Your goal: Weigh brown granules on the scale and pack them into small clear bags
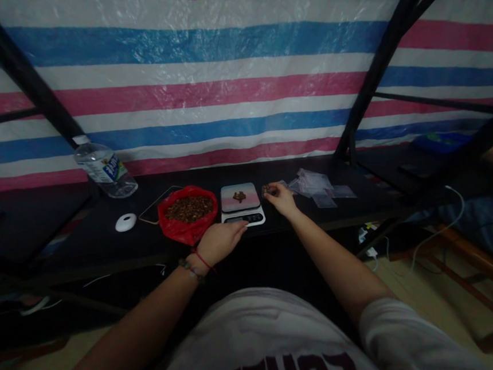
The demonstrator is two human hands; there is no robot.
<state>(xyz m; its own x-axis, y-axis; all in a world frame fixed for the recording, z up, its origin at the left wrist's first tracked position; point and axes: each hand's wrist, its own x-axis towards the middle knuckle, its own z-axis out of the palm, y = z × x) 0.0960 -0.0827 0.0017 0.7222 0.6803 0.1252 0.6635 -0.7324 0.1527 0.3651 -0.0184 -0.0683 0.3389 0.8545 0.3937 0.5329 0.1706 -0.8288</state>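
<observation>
A white kitchen scale [255, 217] stands at the table's front edge, with a small heap of brown pieces [239, 196] on its shiny plate. My left hand [223, 240] is at the scale's front left corner, fingers stretched out and covering part of the panel. To the right of the scale, my right hand [280, 197] is closed in a pinch on a few small brown pieces [266, 189]; their exact kind is too small to tell. A red plastic bag [166, 226], left of the scale, is open and full of similar brown pieces [190, 208].
Several small clear plastic bags [314, 182] lie spread right of my right hand. On the left are a white rounded device [126, 221] and a clear bottle [105, 170]. Black metal posts [370, 90] flank the table [177, 179], with a striped sheet [218, 61] behind it.
</observation>
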